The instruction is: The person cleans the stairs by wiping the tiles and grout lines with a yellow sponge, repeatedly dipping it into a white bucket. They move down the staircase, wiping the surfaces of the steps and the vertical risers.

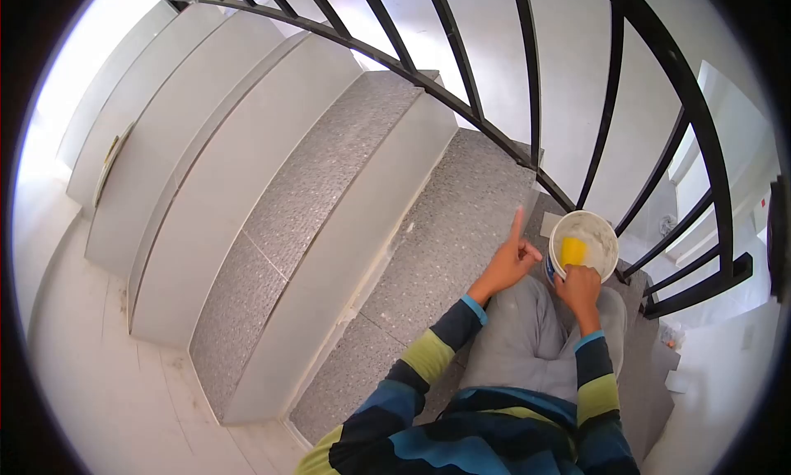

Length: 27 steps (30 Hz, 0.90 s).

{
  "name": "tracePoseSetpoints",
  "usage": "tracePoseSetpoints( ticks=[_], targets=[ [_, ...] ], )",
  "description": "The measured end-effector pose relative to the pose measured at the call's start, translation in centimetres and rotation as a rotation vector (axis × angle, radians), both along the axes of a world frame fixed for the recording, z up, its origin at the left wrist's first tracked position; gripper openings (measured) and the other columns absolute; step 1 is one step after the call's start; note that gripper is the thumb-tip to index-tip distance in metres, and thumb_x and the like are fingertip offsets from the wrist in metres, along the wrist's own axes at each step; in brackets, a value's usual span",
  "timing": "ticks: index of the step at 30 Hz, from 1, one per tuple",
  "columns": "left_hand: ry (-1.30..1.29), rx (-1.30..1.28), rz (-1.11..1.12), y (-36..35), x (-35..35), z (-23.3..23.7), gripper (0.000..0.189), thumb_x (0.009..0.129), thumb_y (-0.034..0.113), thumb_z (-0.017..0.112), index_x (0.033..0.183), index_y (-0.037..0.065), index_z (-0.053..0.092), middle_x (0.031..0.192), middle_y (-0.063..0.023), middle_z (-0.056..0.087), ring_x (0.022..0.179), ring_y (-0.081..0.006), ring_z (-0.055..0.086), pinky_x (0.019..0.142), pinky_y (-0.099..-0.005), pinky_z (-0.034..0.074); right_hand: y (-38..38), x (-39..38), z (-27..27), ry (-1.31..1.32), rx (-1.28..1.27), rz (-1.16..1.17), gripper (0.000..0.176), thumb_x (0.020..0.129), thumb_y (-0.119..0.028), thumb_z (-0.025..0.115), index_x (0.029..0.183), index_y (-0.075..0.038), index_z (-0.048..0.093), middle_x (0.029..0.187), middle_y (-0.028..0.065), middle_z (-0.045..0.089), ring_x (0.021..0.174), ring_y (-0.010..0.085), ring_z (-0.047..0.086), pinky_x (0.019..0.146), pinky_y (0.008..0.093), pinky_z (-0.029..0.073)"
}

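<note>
My right hand (pixel 579 288) is closed at the near rim of a white bucket (pixel 611 243). Its fingers are wrapped around a yellow scraper (pixel 573 250) whose flat part reaches into the bucket. Whitish paste coats the bucket's inside. My left hand (pixel 509 265) is raised above the grey speckled stair tread (pixel 461 203), left of the bucket. Its index finger points straight out, the thumb stands apart, and the other fingers are loosely curled. Nothing shows in that hand.
A black metal railing (pixel 451 30) curves along the far and right sides, close to the bucket. Stairs with pale risers (pixel 346 285) climb to the left. A thin strip-like object (pixel 111 162) leans on an upper step. My grey-trousered legs (pixel 511 343) are bent beneath my arms.
</note>
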State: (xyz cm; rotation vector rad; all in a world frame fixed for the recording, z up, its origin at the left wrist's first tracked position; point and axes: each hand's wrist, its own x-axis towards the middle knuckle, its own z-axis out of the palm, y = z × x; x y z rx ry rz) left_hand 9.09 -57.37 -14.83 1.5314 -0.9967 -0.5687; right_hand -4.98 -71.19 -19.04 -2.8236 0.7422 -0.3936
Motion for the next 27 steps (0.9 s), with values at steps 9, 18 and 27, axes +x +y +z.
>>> tracePoseSetpoints(
  ticks=[9, 18, 27],
  targets=[
    [-0.156, -0.190, 0.207, 2.0, 1.5, 5.6, 0.087, 0.083, -0.003, 0.048, 0.144, 0.012, -0.012, 0.084, -0.0098, 0.062, 0.079, -0.0157, 0.061, 0.078, -0.0309, 0.048, 0.4, 0.1, 0.0, -0.019, 0.006, -0.045, 0.025, 0.067, -0.028, 0.069, 0.069, -0.004, 0.065, 0.065, 0.0166, 0.062, 0.064, 0.0327, 0.059, 0.066, 0.0412, 0.044],
    [-0.184, -0.284, 0.347, 3.4, 2.7, 7.0, 0.084, 0.085, -0.006, 0.047, 0.144, 0.013, -0.010, 0.082, -0.0092, 0.061, 0.078, -0.0153, 0.060, 0.076, -0.0287, 0.048, 0.1, -0.2, -1.3, -0.069, -0.058, -0.034, 0.026, 0.067, -0.030, 0.069, 0.065, -0.004, 0.065, 0.063, 0.0147, 0.062, 0.061, 0.0315, 0.059, 0.062, 0.0408, 0.045],
    [-0.113, -0.257, 0.292, 2.8, 1.0, 6.7, 0.081, 0.087, -0.005, 0.049, 0.144, 0.009, -0.006, 0.084, -0.0102, 0.062, 0.080, -0.0149, 0.060, 0.078, -0.0284, 0.048, 0.1, -0.5, -0.9, -0.106, -0.007, -0.067, 0.024, 0.066, -0.029, 0.067, 0.063, -0.006, 0.064, 0.063, 0.0141, 0.062, 0.058, 0.0286, 0.060, 0.063, 0.0393, 0.045]
  ],
)
